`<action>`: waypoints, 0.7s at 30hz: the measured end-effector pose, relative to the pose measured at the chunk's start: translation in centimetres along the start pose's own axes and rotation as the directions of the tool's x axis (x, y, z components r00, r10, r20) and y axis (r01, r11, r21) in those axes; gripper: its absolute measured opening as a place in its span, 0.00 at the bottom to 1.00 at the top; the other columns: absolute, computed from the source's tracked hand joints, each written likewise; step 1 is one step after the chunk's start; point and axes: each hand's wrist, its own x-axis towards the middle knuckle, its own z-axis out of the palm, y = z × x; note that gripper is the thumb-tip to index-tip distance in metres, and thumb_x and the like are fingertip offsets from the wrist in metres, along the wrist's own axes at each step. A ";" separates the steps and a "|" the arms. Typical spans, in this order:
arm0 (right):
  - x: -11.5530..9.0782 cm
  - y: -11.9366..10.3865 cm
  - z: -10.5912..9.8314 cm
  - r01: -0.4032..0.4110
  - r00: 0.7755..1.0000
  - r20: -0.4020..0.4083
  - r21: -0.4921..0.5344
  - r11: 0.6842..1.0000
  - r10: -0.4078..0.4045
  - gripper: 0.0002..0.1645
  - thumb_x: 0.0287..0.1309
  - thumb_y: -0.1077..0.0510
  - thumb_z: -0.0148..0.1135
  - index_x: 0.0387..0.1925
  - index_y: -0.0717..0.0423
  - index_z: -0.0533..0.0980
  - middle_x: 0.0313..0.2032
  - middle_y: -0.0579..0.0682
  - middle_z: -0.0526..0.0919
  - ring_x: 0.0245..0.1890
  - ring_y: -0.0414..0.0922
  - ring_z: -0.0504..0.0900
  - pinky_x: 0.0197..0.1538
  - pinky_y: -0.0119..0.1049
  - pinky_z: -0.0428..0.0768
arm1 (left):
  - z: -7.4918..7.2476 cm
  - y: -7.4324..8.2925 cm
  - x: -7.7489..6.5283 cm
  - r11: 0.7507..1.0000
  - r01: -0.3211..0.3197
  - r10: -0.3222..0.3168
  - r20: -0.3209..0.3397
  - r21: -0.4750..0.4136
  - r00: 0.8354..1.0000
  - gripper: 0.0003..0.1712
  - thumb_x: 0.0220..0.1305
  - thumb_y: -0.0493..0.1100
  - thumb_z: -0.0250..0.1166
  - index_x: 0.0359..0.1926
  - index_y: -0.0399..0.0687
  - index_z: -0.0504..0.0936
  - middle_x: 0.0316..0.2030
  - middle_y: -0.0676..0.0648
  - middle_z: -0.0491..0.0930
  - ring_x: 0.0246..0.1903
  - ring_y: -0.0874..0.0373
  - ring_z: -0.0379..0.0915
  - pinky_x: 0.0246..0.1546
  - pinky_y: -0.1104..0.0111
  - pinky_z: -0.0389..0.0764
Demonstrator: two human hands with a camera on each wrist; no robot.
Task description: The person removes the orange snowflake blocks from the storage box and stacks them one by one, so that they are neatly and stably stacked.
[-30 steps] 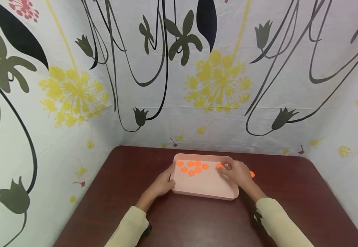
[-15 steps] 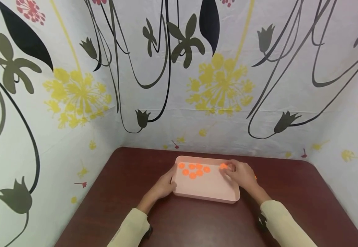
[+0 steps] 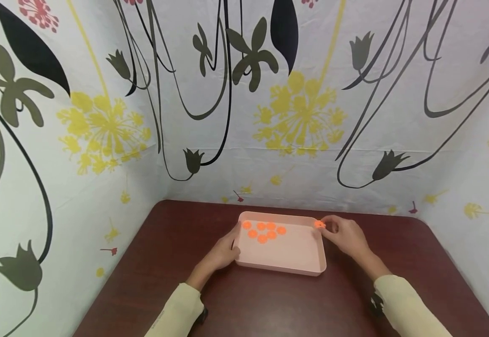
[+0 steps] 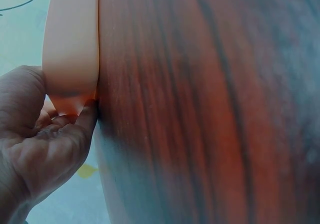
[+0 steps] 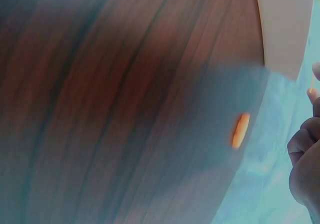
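A shallow pink tray (image 3: 276, 255) rests on the table, with several orange scalloped discs (image 3: 262, 238) grouped in its back left part. My left hand (image 3: 221, 252) grips the tray's left side; in the left wrist view that hand (image 4: 47, 139) has its thumb and fingers around the pink wall (image 4: 72, 44). At the tray's back right corner, my right hand (image 3: 347, 236) pinches another orange disc (image 3: 319, 224) between thumb and fingers. One more orange disc (image 5: 241, 130) lies on the table in the right wrist view; from the head, the right hand appears to hide it. The right hand (image 5: 305, 154) shows only partly there.
The dark red-brown table (image 3: 270, 309) extends in front of the tray and to both sides. Flower-patterned cloth (image 3: 248, 173) hangs behind it and along the left and right.
My right hand has moved right, from over the tray's inside to its back right corner, carrying the pinched orange disc. My left hand keeps its grip on the tray.
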 end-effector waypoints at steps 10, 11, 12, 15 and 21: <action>-1.9 3.0 -2.2 -0.095 0.995 0.004 -0.047 0.994 0.095 0.20 0.63 0.45 0.74 0.50 0.52 0.86 0.18 0.41 0.71 0.17 0.38 0.64 0.22 0.33 0.62 | 0.1 -0.2 0.2 1.000 -0.001 0.001 -0.015 0.012 1.000 0.52 0.66 0.32 0.56 0.86 0.51 0.45 0.86 0.46 0.48 0.76 0.52 0.60 0.73 0.51 0.66; -2.1 3.4 -2.2 -0.101 0.995 0.002 -0.059 0.993 0.101 0.21 0.63 0.45 0.74 0.50 0.53 0.86 0.19 0.42 0.71 0.18 0.38 0.64 0.22 0.33 0.62 | 0.1 -0.2 0.3 1.000 -0.001 0.002 -0.014 0.011 1.000 0.52 0.66 0.32 0.56 0.86 0.52 0.45 0.86 0.46 0.48 0.77 0.52 0.59 0.73 0.50 0.66; -2.3 3.7 -2.3 -0.107 0.994 0.007 -0.067 0.992 0.107 0.21 0.63 0.45 0.74 0.50 0.54 0.86 0.19 0.42 0.71 0.18 0.39 0.64 0.22 0.33 0.61 | 0.1 -0.3 0.3 1.000 -0.001 0.001 -0.015 0.011 1.000 0.52 0.65 0.32 0.56 0.86 0.52 0.45 0.86 0.46 0.48 0.78 0.52 0.57 0.75 0.50 0.64; -2.9 4.5 -2.4 -0.115 0.992 0.035 -0.088 0.989 0.119 0.21 0.63 0.46 0.74 0.50 0.55 0.85 0.20 0.42 0.71 0.19 0.39 0.65 0.24 0.33 0.62 | 0.1 -0.3 0.4 1.000 0.002 -0.002 -0.013 0.011 1.000 0.52 0.66 0.33 0.56 0.86 0.54 0.45 0.86 0.47 0.48 0.81 0.52 0.54 0.78 0.49 0.62; -3.7 5.3 -2.5 -0.125 0.983 0.124 -0.081 0.989 0.135 0.19 0.63 0.50 0.73 0.51 0.56 0.84 0.22 0.43 0.74 0.22 0.40 0.68 0.26 0.35 0.64 | 0.1 -0.4 0.3 1.000 0.009 -0.009 -0.008 0.009 1.000 0.51 0.67 0.34 0.56 0.86 0.54 0.45 0.86 0.48 0.47 0.80 0.52 0.55 0.77 0.49 0.63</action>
